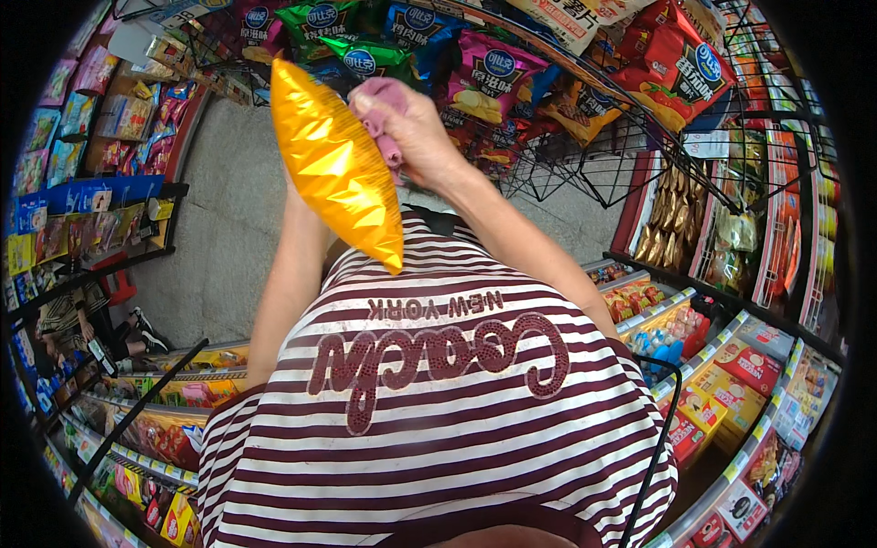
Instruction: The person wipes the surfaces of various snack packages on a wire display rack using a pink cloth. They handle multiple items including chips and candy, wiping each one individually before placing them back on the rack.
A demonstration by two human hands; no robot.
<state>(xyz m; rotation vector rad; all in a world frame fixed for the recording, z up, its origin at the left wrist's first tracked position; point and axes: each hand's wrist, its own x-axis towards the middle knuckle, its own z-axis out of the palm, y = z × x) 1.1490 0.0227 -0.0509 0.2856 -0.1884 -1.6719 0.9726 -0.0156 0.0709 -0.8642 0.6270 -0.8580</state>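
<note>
A puffed, shiny golden snack bag (331, 155) is held up on edge before my striped shirt. My left hand (294, 189) holds it from behind; the bag hides the fingers. Close by on the right, my right hand (416, 130) is closed around a bunched pink cloth (382, 94). The cloth is beside the bag's upper right edge; whether they touch I cannot tell. Ahead, a black wire rack (548, 173) carries several chip bags, among them a purple one (489, 71), a green one (370, 62) and a red one (681, 68).
Shelves of small packets (137, 119) line the left side. Stocked shelves (722, 393) with boxes curve round to the lower right. Grey floor (228, 201) shows between them. At the far left another person in dark clothes (87, 320) sits or crouches, with something in hand.
</note>
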